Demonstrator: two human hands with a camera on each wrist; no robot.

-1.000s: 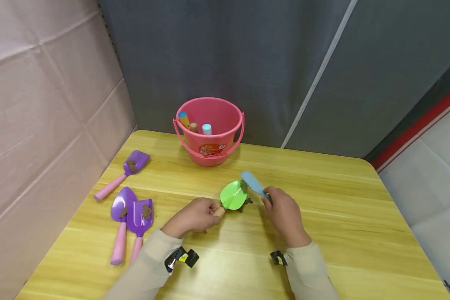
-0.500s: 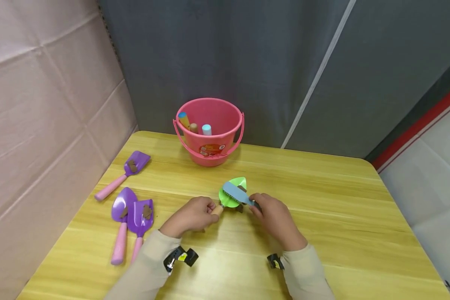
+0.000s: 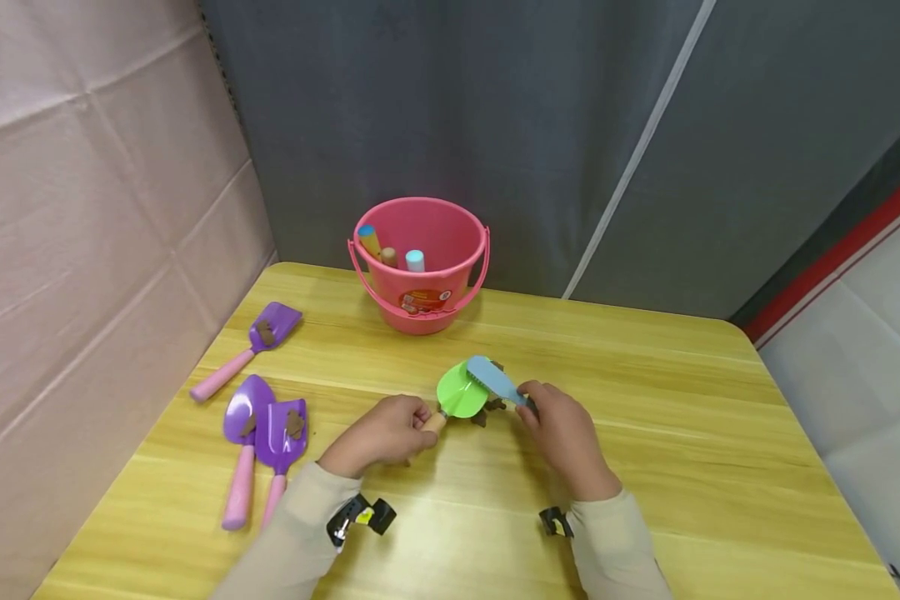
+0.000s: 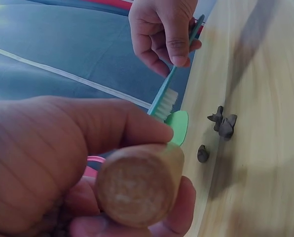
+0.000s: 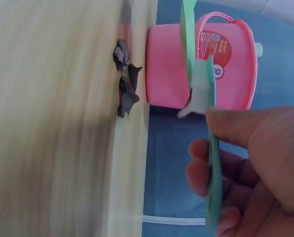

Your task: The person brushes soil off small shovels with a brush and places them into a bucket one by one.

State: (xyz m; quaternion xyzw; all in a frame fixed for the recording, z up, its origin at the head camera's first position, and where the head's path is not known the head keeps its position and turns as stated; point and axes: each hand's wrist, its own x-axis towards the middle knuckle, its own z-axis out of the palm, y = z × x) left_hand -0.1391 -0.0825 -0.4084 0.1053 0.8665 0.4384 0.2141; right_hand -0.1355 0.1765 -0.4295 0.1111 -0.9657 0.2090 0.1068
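My left hand [image 3: 387, 428] grips the round wooden handle [image 4: 137, 185] of a small green trowel [image 3: 461, 395], holding its blade above the table. In my right hand [image 3: 568, 433] is a blue brush [image 3: 492, 377], pinched by its handle between thumb and fingers. Its white bristles [image 4: 169, 101] meet the trowel's blade near the tip. Several dark brown clumps [image 4: 227, 126] lie on the table under the blade. A bit of brown stuff shows at the bristle ends in the right wrist view.
A pink bucket [image 3: 435, 287] with several tool handles inside stands at the back. To the left lie three purple tools with pink handles: a flat shovel [image 3: 283, 320], a rounded trowel [image 3: 238, 408] and another shovel [image 3: 285, 446], each bearing brown lumps.
The brush swept left and down across the trowel's blade, then back up and right toward its tip. More clumps show beside the blade. My left hand has barely moved.
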